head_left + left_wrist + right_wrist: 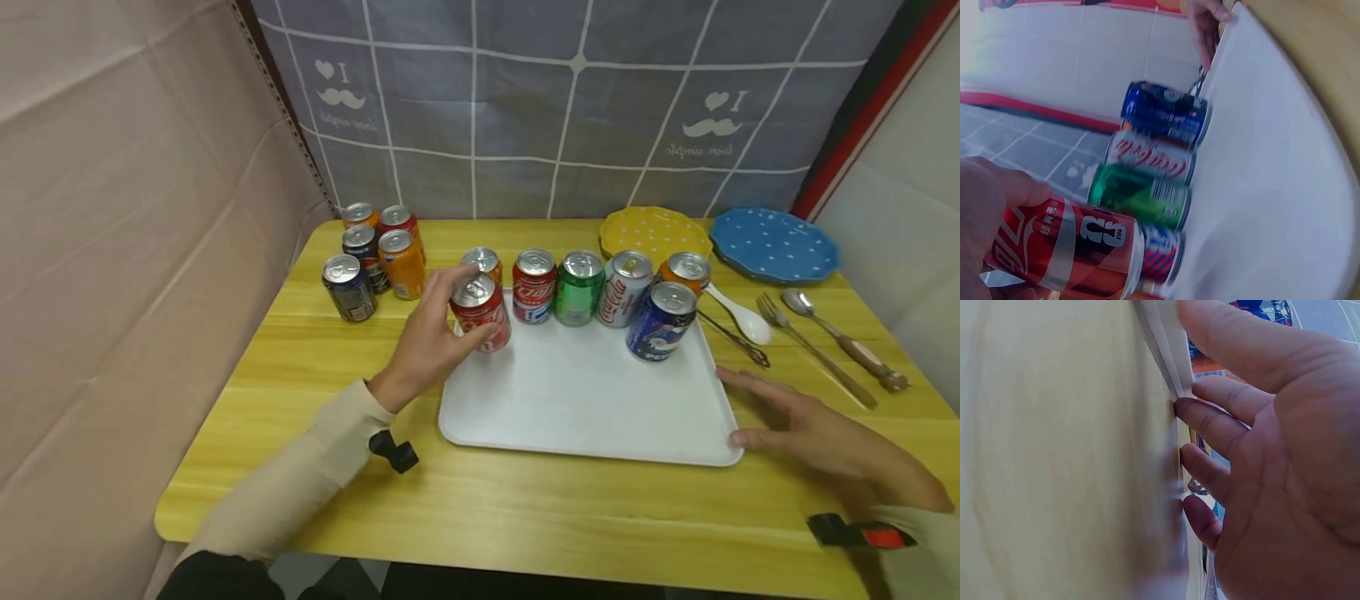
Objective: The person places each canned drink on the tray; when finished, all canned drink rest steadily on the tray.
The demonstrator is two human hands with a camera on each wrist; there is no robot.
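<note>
Red cola can [481, 312] gripped by the left hand [427, 342] at the white tray's [585, 400] back corner.
A rigid, smooth, possibly slippery cylinder, best held round its side wall, as the curled fingers [480, 337] do; the right hand [806, 425] is laid flat against the tray's rim.

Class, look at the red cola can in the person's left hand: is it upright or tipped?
Tipped: the red cola can leans in the left hand, its top angled sideways.
</note>
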